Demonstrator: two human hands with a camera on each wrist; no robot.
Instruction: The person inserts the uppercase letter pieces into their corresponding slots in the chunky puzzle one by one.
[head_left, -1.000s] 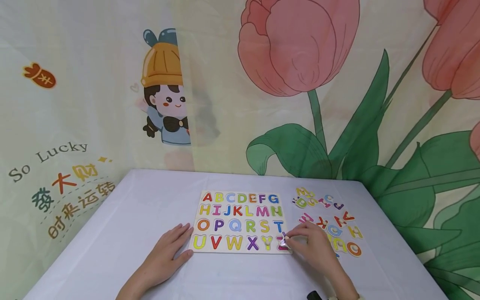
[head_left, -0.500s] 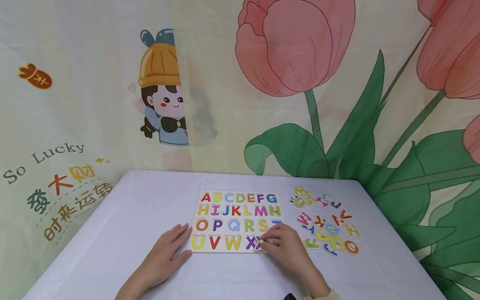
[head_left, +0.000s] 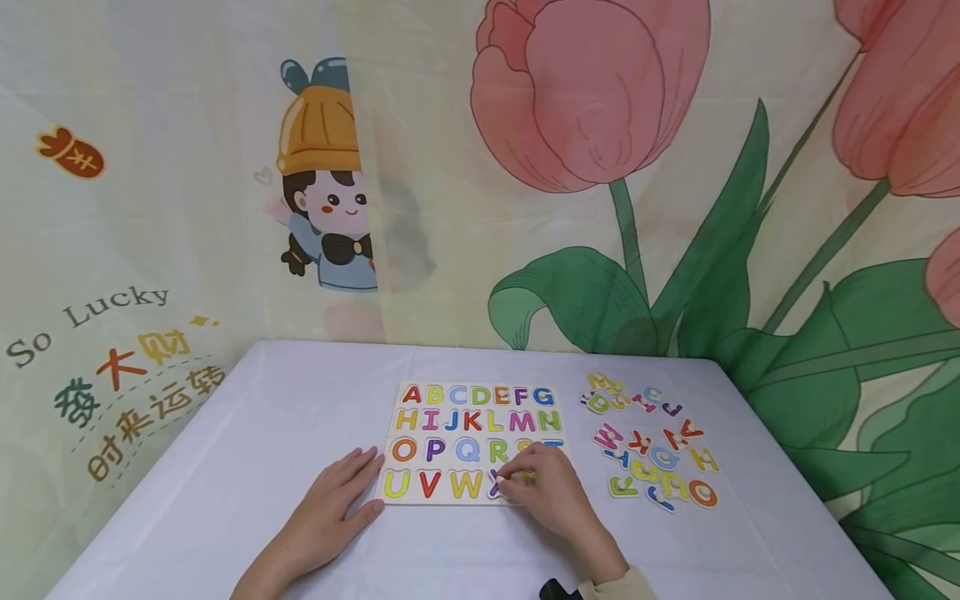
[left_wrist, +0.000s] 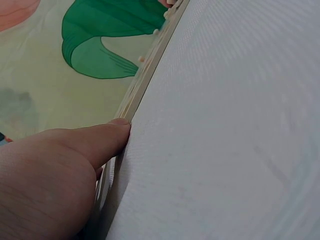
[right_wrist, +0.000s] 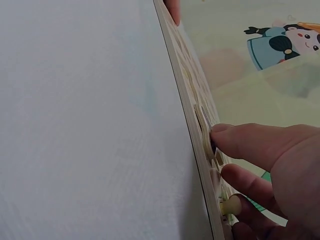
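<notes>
A wooden alphabet board [head_left: 442,502] with rows of coloured letters lies on the white table. My left hand [head_left: 330,508] rests at its left edge, fingers extended; in the left wrist view the thumb [left_wrist: 107,137] touches the board's side. My right hand [head_left: 551,492] pinches a purple letter X piece [head_left: 493,490] by its small knob, over the X spot in the bottom row. The hand hides most of that piece and the letters right of it. In the right wrist view the thumb [right_wrist: 225,137] is right at a piece's edge, with a pale knob [right_wrist: 231,205] nearer the camera.
Several loose letter pieces lie scattered right of the board, among them an orange O [head_left: 702,504], a yellow H [head_left: 705,461] and a green R [head_left: 622,487]. A dark object [head_left: 558,591] shows by the right sleeve [head_left: 618,585]. A printed curtain [head_left: 435,317] hangs behind the table.
My right hand has carried the purple X left from the board's lower right corner to the X spot, uncovering loose letters on the right. The left hand stays in place.
</notes>
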